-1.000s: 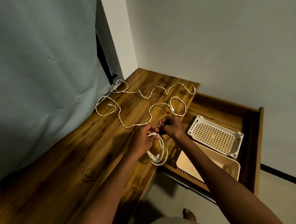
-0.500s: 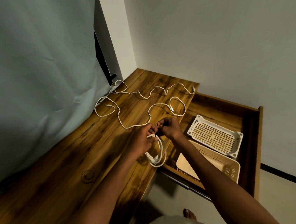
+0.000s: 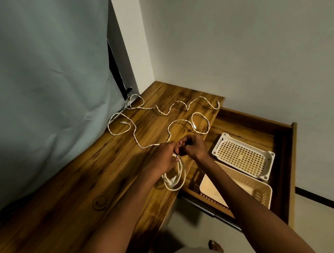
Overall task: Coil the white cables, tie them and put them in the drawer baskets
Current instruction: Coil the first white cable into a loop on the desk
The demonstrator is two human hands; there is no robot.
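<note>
1. My left hand (image 3: 162,159) grips the top of the coiled cable (image 3: 174,179), whose loops hang at the surface (image 3: 72,189) edge.
2. My right hand (image 3: 192,147) pinches the tie there; little has changed in the last second, so I'm still tying.
3. Beyond, loose cable (image 3: 155,109) awaits; baskets (image 3: 243,155) sit in the open drawer (image 3: 287,158).
</note>
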